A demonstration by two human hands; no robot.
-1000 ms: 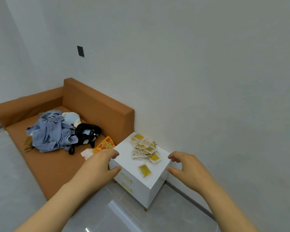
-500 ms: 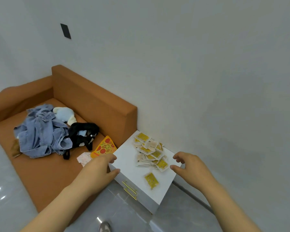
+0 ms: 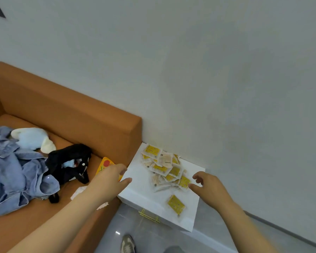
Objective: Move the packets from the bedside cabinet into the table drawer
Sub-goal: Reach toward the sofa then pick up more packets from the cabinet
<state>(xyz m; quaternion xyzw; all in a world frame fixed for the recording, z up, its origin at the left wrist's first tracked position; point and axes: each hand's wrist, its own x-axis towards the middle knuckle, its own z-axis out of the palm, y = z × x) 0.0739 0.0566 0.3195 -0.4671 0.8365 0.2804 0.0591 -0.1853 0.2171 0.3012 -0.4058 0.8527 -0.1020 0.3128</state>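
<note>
A white bedside cabinet (image 3: 140, 190) stands against the wall beside a sofa. On its top lies a loose pile of several yellow and white packets (image 3: 162, 167), and one yellow packet (image 3: 175, 204) lies apart near the front edge. My left hand (image 3: 111, 178) hovers at the cabinet's left edge, fingers apart and empty. My right hand (image 3: 208, 187) hovers at the right side of the pile, fingers spread, its thumb close to the nearest packet. Neither hand holds a packet. The table drawer is out of view.
An orange sofa (image 3: 71, 114) at the left carries a blue shirt (image 3: 13, 170), a black bag (image 3: 69, 161), a pale soft toy (image 3: 33, 137) and a pizza-slice toy (image 3: 104, 165). The cabinet front has gold handles (image 3: 148, 216). My shoe (image 3: 127, 243) is on the grey floor below.
I have come closer and look down more steeply at the cabinet. Both hands have moved in toward the packets, the right one nearly reaching the pile.
</note>
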